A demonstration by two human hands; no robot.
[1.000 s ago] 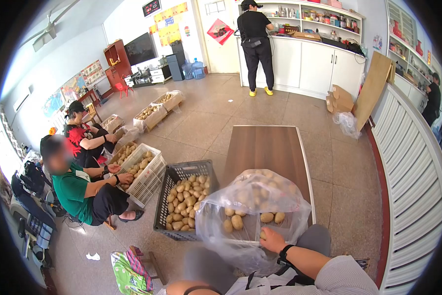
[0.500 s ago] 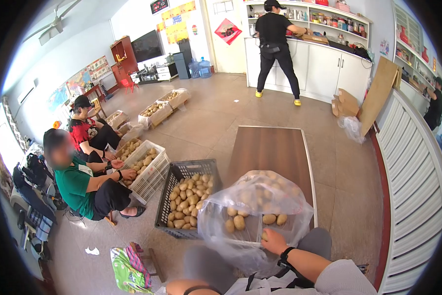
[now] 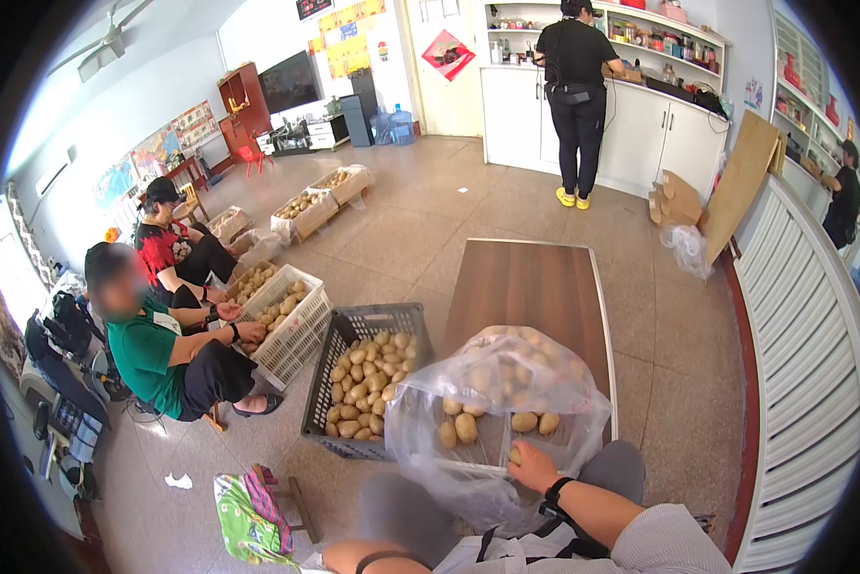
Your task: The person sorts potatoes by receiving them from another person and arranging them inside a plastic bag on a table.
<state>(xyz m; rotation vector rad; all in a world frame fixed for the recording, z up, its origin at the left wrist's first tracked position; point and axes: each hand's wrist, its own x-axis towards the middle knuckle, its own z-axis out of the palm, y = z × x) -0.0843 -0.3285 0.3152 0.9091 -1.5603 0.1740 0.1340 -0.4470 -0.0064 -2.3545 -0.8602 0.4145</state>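
Note:
My right hand (image 3: 535,467) is closed around a potato (image 3: 515,456) at the near opening of a clear plastic bag (image 3: 416,421). Inside the bag, several loose potatoes (image 3: 465,428) lie near the opening, and more show blurred through the plastic behind them. The bag rests on the near end of a brown wooden board (image 3: 521,287), between my knees. Of my left hand (image 3: 349,557), only a part by the banded wrist shows at the bottom edge; its fingers are hidden.
Left of the bag stands a black crate (image 3: 320,407) full of potatoes. Two seated people work by a white crate (image 3: 301,340) of potatoes. A stool with a colourful cloth (image 3: 248,517) is at lower left. A white railing (image 3: 803,364) runs along the right.
The person at the far counter has moved to the right and brought their feet together. My right hand stays at the bag opening with the potato. The view has shifted slightly.

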